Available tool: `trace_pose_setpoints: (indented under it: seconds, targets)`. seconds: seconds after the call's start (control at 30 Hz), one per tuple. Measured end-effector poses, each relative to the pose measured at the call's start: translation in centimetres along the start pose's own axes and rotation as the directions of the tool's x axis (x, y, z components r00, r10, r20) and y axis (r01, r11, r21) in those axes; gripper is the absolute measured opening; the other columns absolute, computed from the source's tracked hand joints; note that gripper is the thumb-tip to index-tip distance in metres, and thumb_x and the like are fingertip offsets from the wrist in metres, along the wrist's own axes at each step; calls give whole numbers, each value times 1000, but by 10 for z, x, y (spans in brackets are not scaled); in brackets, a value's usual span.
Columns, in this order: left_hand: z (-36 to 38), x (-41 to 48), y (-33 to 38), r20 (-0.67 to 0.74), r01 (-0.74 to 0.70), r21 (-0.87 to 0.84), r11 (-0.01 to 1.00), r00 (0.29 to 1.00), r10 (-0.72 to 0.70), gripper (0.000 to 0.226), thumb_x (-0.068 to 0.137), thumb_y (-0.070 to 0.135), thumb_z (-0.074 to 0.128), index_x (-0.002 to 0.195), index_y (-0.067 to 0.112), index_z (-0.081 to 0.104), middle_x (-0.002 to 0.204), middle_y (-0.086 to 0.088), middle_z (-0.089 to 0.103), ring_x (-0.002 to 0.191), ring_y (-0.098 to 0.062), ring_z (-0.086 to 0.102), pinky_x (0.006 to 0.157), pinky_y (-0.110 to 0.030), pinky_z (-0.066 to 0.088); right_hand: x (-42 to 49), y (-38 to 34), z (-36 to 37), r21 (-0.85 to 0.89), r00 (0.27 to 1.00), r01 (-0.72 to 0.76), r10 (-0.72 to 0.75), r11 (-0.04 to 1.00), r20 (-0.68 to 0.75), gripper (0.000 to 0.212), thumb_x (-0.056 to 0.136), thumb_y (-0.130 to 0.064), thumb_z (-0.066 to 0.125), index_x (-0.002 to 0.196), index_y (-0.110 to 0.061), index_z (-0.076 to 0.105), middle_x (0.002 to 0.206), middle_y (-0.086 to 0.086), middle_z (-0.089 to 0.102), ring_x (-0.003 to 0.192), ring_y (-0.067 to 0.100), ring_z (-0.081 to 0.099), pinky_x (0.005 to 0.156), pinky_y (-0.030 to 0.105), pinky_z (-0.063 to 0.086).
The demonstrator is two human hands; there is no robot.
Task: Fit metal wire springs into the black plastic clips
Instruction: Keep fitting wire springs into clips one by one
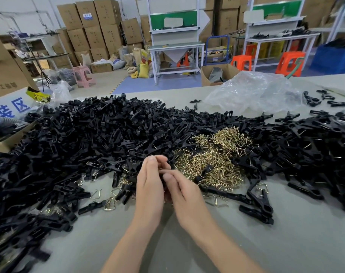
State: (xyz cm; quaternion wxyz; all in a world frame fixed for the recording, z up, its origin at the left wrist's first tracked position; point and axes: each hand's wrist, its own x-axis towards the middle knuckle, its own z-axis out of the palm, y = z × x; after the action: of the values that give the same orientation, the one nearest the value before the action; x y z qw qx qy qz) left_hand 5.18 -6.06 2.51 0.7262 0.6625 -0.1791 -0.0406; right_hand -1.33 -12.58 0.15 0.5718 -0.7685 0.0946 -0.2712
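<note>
Head view: left hand (150, 186) and right hand (184, 194) cupped together near front edge of bench (187, 243), fingers curled round 1 black clip (164, 179), mostly hidden. Just beyond, wire springs (213, 160) heaped. Advisable: steady clip, seat spring legs squarely.
</note>
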Motion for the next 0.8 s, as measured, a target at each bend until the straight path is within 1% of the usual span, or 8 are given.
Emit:
trace_pose_setpoints:
  seconds: [0.1, 0.2, 0.3, 0.47, 0.57, 0.67, 0.73, 0.8]
  targets:
    - [-2, 1, -3, -60, 16, -10, 1000, 998, -17, 34, 94, 29, 38, 65, 28, 57, 74, 5, 64, 63, -5, 55, 49, -19, 44, -3, 4, -2, -194, 994, 88, -74, 977, 79, 28, 103, -17, 53, 128, -22, 66, 118, -14, 69, 107, -3, 62, 90, 9, 44]
    - [-7, 5, -2, -154, -10, 13, 1000, 988, 11, 34, 90, 31, 36, 63, 32, 56, 77, 5, 63, 68, -8, 55, 60, -24, 48, -7, 4, -6, -237, 992, 121, -108, 964, 66, 22, 105, -28, 50, 122, -37, 60, 104, -19, 71, 93, -1, 65, 79, 13, 48]
    - [-13, 9, -2, -226, 10, 65, 998, 974, 5, 27, 85, 39, 33, 68, 34, 54, 76, 12, 59, 74, -13, 51, 71, -32, 43, -8, 3, -18, -96, 1000, 15, -17, 995, -22, 15, 108, -34, 44, 118, -41, 53, 91, -16, 73, 73, 6, 67, 68, 22, 53]
    - [-12, 3, -5, -95, 39, 121, 992, 995, -28, 22, 85, 36, 33, 86, 21, 49, 77, 7, 53, 67, -10, 45, 69, -33, 37, -7, 2, -39, 342, 974, -213, 228, 915, -4, 16, 105, -17, 53, 115, -21, 64, 99, 1, 76, 90, 17, 72, 84, 32, 59]
    - [-6, 0, -6, 22, 48, 178, 983, 998, -53, 19, 101, 19, 37, 94, 20, 55, 80, 6, 55, 70, -10, 50, 69, -33, 42, -6, 6, -45, 394, 963, -239, 269, 887, -22, 18, 100, -13, 60, 112, -20, 71, 91, 0, 78, 90, 17, 75, 87, 28, 59]
    - [-6, -1, -4, 166, 30, 206, 978, 984, -65, 24, 107, 19, 41, 105, 30, 63, 97, 8, 65, 81, -3, 64, 79, -24, 51, -3, 9, -45, 414, 965, -232, 262, 880, -16, 23, 99, -11, 60, 119, -19, 70, 83, -1, 75, 86, 13, 74, 85, 28, 59]
    - [-8, -1, -3, 190, -9, 211, 977, 981, -32, 23, 105, 20, 48, 105, 33, 67, 105, 10, 69, 90, -7, 68, 79, -18, 50, 0, 11, -43, 455, 964, -232, 267, 860, -13, 25, 100, -10, 58, 122, -17, 68, 82, -3, 72, 82, 12, 72, 81, 28, 59]
    - [-11, 1, -2, 170, -69, 233, 970, 985, 29, 21, 102, 22, 54, 102, 35, 70, 100, 13, 72, 89, -5, 67, 77, -14, 49, 5, 11, -43, 513, 956, -239, 292, 824, -22, 24, 102, -10, 54, 120, -17, 68, 81, -3, 70, 78, 13, 69, 78, 28, 60]
